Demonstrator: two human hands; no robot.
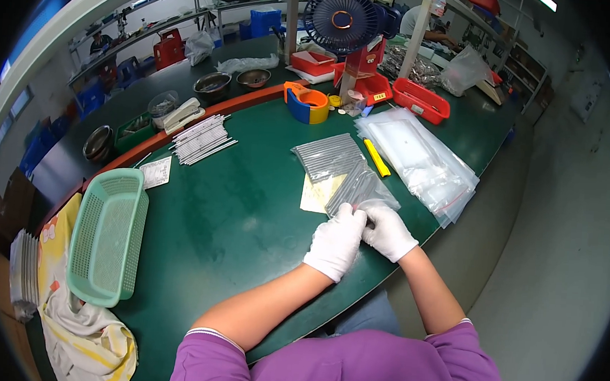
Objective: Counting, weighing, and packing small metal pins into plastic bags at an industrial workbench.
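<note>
Both white-gloved hands meet at the near end of a clear plastic bag [362,187] with thin grey rods inside. My left hand [335,243] is closed on the bag's near edge, fingertips pressed together. Beside it, my right hand [389,233] pinches the same edge, its fingers partly hidden. A reddish line shows along that edge. Just beyond lies a flat bundle of grey rods [329,156], which the held bag partly overlaps. Pale yellow paper [313,196] sticks out from under them. A yellow, knife-like tool [377,158] rests to their right.
Clear bags [425,163] are stacked at right. An orange-blue tape dispenser [306,105], red bins [421,101] and a fan [342,19] stand at the back. White rods [202,141] lie left of centre; a green basket [134,239] and cloth [90,334] lie far left.
</note>
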